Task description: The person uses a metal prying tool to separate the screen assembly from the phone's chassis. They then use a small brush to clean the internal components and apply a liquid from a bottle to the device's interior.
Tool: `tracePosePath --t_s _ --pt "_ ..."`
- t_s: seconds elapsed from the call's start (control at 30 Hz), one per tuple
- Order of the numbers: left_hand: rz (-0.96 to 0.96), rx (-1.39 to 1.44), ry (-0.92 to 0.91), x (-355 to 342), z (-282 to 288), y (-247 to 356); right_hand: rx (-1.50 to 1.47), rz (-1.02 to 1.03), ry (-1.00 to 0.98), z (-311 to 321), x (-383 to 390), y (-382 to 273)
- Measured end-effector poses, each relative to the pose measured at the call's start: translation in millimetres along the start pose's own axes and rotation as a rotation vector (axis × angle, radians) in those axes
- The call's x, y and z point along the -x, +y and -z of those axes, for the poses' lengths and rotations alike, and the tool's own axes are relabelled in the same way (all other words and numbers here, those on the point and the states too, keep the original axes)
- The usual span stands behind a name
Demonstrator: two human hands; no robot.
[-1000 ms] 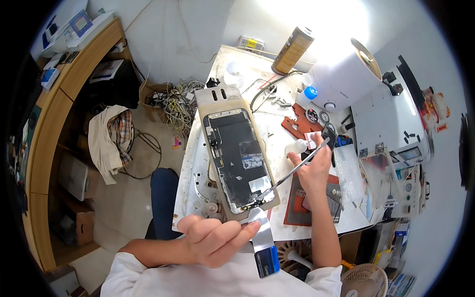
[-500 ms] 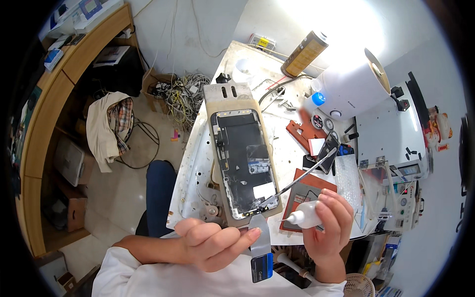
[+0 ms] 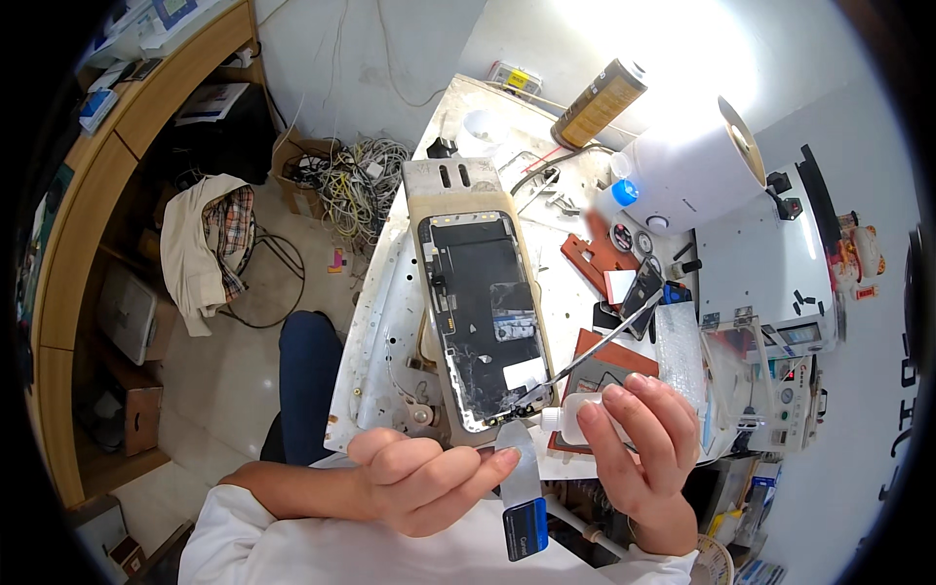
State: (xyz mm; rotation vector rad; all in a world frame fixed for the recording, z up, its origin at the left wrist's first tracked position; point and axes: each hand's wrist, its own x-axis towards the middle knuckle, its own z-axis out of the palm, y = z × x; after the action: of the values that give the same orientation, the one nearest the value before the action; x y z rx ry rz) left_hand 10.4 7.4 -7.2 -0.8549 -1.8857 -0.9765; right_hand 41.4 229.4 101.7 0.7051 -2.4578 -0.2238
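Now the white bottle (image 3: 575,413) is nearer the phone screen (image 3: 478,268).

Far wall (image 3: 429,39) plain white; R wall (image 3: 863,361) also pale, greyer away fr. the light. V. strong glare (image 3: 673,39) up top, R of ctr, washing out the wall there. Floor (image 3: 239,375) pale & smooth, slight sheen, seen on L side. Long wooden desk (image 3: 73,263) down L edge, front bowed by lens, dark & open underneath; silver-grey boxy unit (image 3: 127,314) & brown carton (image 3: 143,419) in there. Cdbd box (image 3: 302,200) nr far wall, cable heap (image 3: 370,185) beside/over it. Cream garment (image 3: 190,253) w/ plaid lining btwn desk & white worktable (image 3: 556,317), support hidden
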Motion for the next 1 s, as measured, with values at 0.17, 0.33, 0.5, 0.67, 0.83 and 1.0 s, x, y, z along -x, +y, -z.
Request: tracePosePath --t_s 0.17,0.33,0.5,0.67,0.83,1.0 --pt "0.003 0.007 -0.002 -1 0 0 0.043 0.023 0.008 5 -4 -2" --pt "0.000 0.017 -0.004 -1 0 -1 0.053 0.022 0.000 8 -5 -3" --pt "-0.004 0.020 -0.012 -1 0 -1 0.045 0.025 -0.011 8 -6 -3" --pt "0.000 0.012 -0.013 2 1 -1 -0.238 -0.256 0.052 -3 13 8" --pt "-0.027 0.029 -0.050 -2 4 -3 -0.763 -0.987 0.264 -52 56 21" --pt "-0.036 -0.016 -0.067 -2 6 -2 -0.806 -1.214 0.091 -137 63 58"
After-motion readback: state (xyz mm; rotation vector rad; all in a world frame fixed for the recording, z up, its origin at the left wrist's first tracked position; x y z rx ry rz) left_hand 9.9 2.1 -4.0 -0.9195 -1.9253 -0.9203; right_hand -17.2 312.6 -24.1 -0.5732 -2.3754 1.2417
